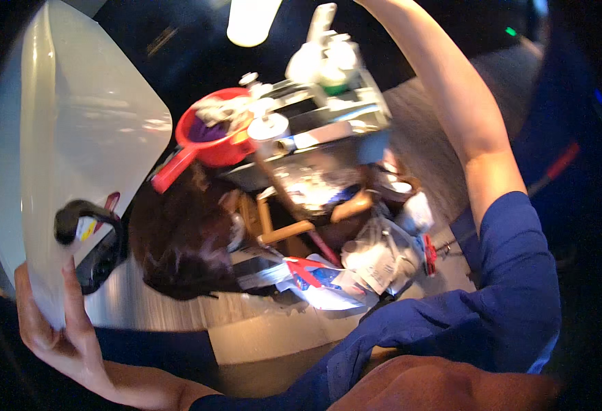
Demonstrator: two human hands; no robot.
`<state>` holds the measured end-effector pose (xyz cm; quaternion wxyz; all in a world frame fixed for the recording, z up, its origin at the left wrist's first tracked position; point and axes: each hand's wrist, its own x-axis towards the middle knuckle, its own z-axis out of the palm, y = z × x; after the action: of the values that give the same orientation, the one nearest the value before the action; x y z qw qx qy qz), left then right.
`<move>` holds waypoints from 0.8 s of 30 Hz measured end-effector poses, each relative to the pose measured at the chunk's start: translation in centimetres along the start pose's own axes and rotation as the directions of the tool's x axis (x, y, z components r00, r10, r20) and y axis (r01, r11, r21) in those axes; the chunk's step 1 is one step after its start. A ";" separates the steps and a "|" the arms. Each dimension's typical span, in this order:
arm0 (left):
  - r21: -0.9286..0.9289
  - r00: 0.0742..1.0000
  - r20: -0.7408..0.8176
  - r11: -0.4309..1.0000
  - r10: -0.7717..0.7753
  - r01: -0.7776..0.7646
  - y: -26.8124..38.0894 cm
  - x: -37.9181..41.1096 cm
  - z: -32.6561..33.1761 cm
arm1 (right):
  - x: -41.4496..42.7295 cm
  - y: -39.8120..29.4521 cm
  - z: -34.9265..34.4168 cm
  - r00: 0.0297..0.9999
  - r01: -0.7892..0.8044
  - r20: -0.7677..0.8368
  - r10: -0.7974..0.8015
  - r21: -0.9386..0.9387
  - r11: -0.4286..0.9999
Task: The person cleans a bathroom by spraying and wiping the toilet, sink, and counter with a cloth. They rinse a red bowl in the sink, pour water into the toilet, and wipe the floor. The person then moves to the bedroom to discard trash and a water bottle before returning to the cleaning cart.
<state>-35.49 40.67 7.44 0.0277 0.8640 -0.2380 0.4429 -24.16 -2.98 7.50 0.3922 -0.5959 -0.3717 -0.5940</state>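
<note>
At the lower left, my left hand holds the bottom edge of a large, pale, smooth panel. Its edge lies between my thumb and fingers, and the panel rises along the left side of the view. My right arm reaches up past the top edge, so the right hand is out of view. Before me stands a cluttered grey cart or shelf. A red pan-shaped plastic container with a handle sits at its left, holding purple and pale cloth-like items. Beside it is a white canister.
White bottles crowd the cart's top. Below are a dark brown furry or cloth heap, a wooden frame and a clear plastic bag on the floor. A black roll-like object shows by the panel. A bright lamp glows above.
</note>
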 end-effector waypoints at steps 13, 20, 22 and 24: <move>-0.816 0.308 -0.381 -0.161 0.872 -0.555 37.8 -2.1 2.2 | -31.1 -55.6 -31.9 0.197 -0.971 -0.876 0.440 -0.237 -0.037; -0.761 -0.347 -0.627 -0.644 0.698 0.082 61.6 -21.8 -2.9 | -38.7 -87.0 -27.3 0.149 -0.961 -0.905 -0.399 -0.038 -0.273; -0.668 -0.379 -0.718 -0.730 0.583 0.143 65.5 -27.3 -6.5 | -39.7 -92.1 -24.7 0.203 -0.961 -0.803 -0.560 -0.054 -0.270; -0.663 -0.440 -0.718 -0.723 0.539 0.196 69.5 -34.1 -11.5 | -40.6 -97.7 -21.9 0.216 -0.960 -0.680 -0.701 -0.016 -0.280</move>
<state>-91.27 -4.73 -23.48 0.0242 0.0559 -0.9311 -0.3595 -122.81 18.66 -30.82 0.0210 -0.2035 0.7494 -0.6297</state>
